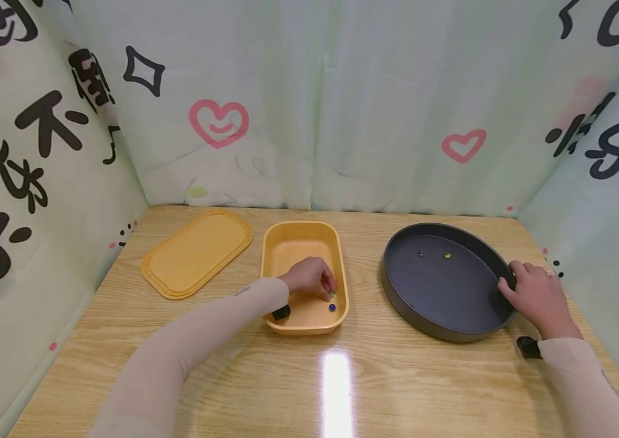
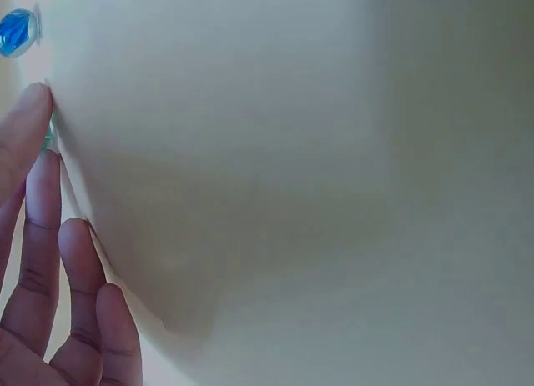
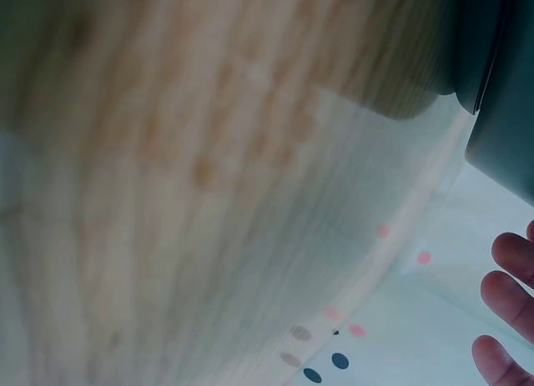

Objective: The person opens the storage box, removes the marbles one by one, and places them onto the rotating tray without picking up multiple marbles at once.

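Note:
Inside a yellow plastic box (image 1: 300, 230), my left hand (image 1: 311, 278) pinches a small green marble (image 2: 47, 137) between thumb and finger, low over the box floor. Just in front of those fingertips lies a blue marble (image 1: 332, 308), seen in the left wrist view beyond the thumb. My right hand (image 1: 543, 298) grips the right rim of a round dark pan (image 1: 446, 292), thumb over the inner side and fingers outside. On the pan's floor lie a yellow-green marble (image 1: 447, 256) and a small clear-looking one (image 1: 420, 253).
A yellow lid (image 1: 196, 252) lies flat on the wooden table (image 1: 243, 383), left of the box. Printed curtains (image 1: 314, 109) enclose the table at the back and both sides. The pan stands to the right of the box, with bare wood between them.

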Motion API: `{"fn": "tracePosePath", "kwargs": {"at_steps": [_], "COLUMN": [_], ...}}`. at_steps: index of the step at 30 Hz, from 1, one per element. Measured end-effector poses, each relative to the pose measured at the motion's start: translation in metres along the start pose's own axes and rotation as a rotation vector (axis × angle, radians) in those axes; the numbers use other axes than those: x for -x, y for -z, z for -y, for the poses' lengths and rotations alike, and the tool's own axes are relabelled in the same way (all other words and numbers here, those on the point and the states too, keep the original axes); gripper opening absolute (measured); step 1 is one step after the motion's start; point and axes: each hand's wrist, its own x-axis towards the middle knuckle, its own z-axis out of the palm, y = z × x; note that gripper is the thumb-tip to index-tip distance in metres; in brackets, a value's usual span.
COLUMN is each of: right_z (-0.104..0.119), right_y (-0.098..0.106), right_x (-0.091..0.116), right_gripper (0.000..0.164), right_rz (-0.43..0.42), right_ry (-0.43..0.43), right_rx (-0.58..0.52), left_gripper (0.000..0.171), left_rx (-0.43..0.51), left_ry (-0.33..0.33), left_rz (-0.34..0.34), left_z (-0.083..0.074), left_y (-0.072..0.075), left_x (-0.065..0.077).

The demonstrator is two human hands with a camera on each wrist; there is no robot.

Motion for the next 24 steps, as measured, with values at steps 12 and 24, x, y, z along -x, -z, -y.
{"fn": "tracePosePath", "kwargs": {"at_steps": [12,24], "right_z": [0.001,0.000], "right_y": [0.000,0.000], "right_x": [0.001,0.001], "right_gripper": [0.033,0.033], "right_rz": [-0.004,0.006], "right_ry": [-0.004,-0.003], "right_rx": [0.003,-0.017], "left_gripper": [0.012,0.014], "left_rx": [0.042,0.085], "left_ry": [-0.074,-0.164], "left_rz": [0.017,-0.059], "left_z": [0.009,-0.006], "left_y": [0.009,0.040], "left_x": [-0.003,0.004]}}
